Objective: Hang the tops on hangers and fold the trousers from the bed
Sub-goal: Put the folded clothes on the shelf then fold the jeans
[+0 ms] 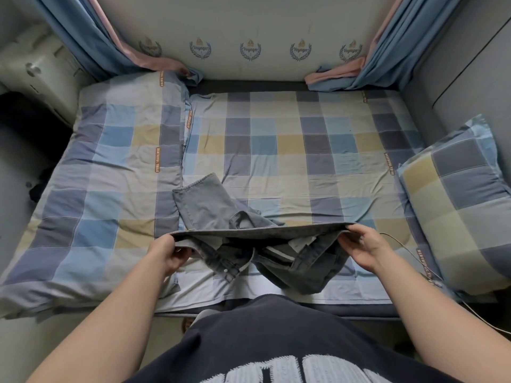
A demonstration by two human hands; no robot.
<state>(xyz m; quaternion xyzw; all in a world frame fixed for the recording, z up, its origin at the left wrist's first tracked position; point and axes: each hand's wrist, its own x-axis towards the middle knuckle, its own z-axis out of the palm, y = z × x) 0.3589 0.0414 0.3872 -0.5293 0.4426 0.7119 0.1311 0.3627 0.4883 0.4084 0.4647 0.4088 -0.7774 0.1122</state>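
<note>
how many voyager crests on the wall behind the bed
5 crests in one row across the wall: far left, left of centre, centre, right of centre, far right. Curtains may hide more.

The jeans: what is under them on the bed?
Under the jeans lies the checked sheet. The left hand and right hand grip them; anything beneath the bunched denim is hidden.

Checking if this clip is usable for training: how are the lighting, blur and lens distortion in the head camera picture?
Head view: soft, even light, no glare, only faint shadow under the jeans; wide-angle bowing curves the curtains and the bed edges; the left hand, right hand and jeans look fairly sharp, while the far left margin is dark and smeared.
</note>
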